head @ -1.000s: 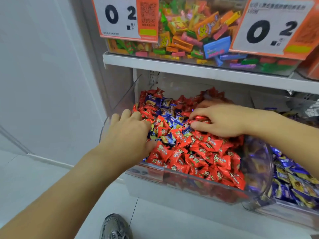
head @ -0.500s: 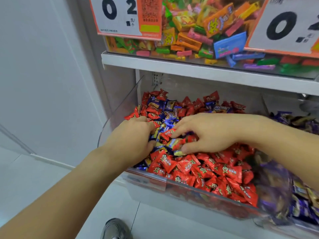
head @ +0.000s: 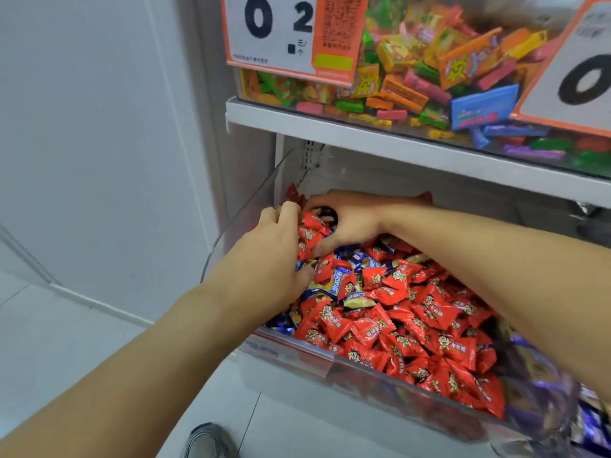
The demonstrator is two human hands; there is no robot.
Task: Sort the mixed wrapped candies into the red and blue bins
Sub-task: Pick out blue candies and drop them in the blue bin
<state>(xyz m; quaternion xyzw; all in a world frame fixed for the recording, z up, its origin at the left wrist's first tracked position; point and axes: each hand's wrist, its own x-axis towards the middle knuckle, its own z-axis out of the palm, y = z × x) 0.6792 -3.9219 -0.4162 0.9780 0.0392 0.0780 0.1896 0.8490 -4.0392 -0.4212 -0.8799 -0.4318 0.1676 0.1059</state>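
The heap of red and blue wrapped candies [head: 390,312] fills the clear plastic bin [head: 291,355], reds thickest toward its front wall. Your left hand [head: 264,259] digs into the heap at the bin's far left corner; how its fingers lie, you cannot tell. Your right hand [head: 350,219] curls around red candies beside it.

White shelf [head: 363,133] — clear bin [head: 330,361] w/ red & blue candies [head: 396,312].
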